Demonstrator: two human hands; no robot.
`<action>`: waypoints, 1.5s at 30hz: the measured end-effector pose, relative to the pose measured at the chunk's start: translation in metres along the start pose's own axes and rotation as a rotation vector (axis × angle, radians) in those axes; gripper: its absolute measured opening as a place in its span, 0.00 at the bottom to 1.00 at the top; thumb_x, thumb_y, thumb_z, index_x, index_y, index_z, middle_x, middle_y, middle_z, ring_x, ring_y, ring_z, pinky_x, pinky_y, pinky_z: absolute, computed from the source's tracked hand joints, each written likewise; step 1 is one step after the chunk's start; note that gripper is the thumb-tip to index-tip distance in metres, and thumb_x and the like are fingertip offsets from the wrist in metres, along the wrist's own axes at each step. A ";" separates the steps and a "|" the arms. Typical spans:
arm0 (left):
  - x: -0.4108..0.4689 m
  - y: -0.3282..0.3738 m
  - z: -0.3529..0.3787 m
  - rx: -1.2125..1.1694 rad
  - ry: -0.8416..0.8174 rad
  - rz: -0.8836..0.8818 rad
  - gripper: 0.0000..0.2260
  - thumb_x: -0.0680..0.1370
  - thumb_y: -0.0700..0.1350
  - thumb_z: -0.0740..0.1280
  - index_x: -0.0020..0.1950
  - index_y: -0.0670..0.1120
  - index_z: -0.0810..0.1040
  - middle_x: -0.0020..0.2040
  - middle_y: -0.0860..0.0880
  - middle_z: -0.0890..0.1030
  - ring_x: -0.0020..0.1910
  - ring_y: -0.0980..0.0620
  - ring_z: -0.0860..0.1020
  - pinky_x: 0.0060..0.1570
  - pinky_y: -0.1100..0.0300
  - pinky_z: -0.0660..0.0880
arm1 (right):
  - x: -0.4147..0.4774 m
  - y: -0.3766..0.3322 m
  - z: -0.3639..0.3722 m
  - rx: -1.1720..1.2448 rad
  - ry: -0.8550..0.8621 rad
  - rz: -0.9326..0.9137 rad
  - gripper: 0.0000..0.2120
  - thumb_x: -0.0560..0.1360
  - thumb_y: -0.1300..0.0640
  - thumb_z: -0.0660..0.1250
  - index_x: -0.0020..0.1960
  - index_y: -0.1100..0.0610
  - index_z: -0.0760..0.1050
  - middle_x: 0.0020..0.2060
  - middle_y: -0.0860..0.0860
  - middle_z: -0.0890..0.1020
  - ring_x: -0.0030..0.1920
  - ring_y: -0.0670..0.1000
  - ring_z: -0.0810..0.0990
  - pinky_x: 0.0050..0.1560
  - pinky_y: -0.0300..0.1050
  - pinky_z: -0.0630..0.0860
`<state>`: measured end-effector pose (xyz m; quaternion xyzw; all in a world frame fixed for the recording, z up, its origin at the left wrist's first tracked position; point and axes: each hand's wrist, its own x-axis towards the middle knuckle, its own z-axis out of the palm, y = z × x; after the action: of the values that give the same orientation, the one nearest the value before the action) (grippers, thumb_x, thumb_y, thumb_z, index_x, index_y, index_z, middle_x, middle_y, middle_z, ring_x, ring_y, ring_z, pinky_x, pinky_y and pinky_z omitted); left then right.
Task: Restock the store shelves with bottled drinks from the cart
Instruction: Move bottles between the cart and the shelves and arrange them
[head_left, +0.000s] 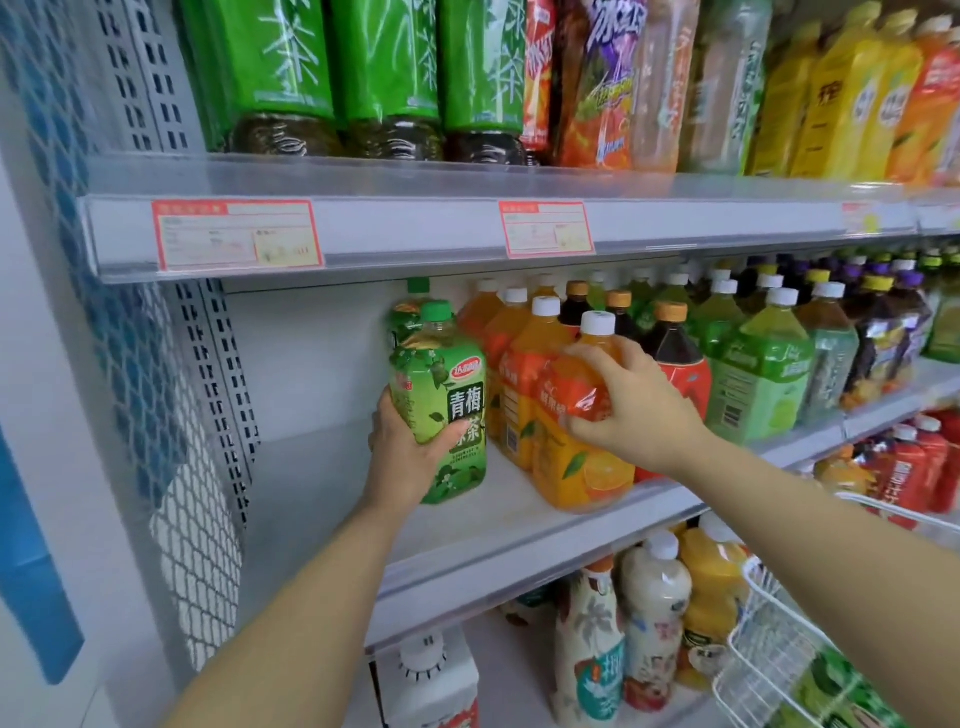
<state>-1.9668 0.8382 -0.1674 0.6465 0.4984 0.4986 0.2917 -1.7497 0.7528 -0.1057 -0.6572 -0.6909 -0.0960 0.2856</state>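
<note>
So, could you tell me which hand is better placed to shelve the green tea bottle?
Left: the left hand grips the green tea bottle at the shelf's bare end; the right hand holds an orange juice bottle.

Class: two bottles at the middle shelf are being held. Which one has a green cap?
The green tea bottle, at the row's left end, gripped by the left hand. The orange juice bottle in the right hand has a white cap.

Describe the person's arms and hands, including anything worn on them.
The left hand and right hand are ungloved, with no rings visible. Neither wrist carries a watch or band. No sleeve appears: both forearms are uncovered down to the frame's lower edge.
</note>
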 end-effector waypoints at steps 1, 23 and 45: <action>0.006 0.004 0.000 0.035 -0.008 0.005 0.43 0.65 0.56 0.75 0.73 0.47 0.57 0.64 0.43 0.68 0.65 0.43 0.68 0.67 0.46 0.66 | -0.001 -0.001 0.000 -0.004 -0.001 0.001 0.35 0.68 0.45 0.70 0.71 0.42 0.59 0.72 0.57 0.58 0.69 0.60 0.62 0.62 0.51 0.68; 0.009 0.010 0.016 0.513 -0.313 -0.010 0.35 0.75 0.49 0.68 0.77 0.54 0.52 0.74 0.46 0.39 0.73 0.40 0.53 0.74 0.55 0.51 | -0.004 -0.001 0.000 0.013 -0.041 -0.016 0.37 0.70 0.42 0.69 0.73 0.41 0.53 0.74 0.57 0.52 0.74 0.59 0.54 0.69 0.53 0.62; -0.189 0.070 0.207 0.545 -0.841 0.426 0.16 0.81 0.57 0.54 0.64 0.56 0.73 0.65 0.55 0.69 0.69 0.51 0.59 0.69 0.57 0.55 | -0.188 0.194 -0.091 -0.182 -0.884 0.238 0.27 0.76 0.42 0.62 0.71 0.53 0.64 0.64 0.54 0.74 0.61 0.52 0.74 0.59 0.42 0.68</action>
<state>-1.7492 0.6634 -0.2423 0.9290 0.3080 0.0977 0.1802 -1.5437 0.5685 -0.1760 -0.7322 -0.6548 0.1664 -0.0857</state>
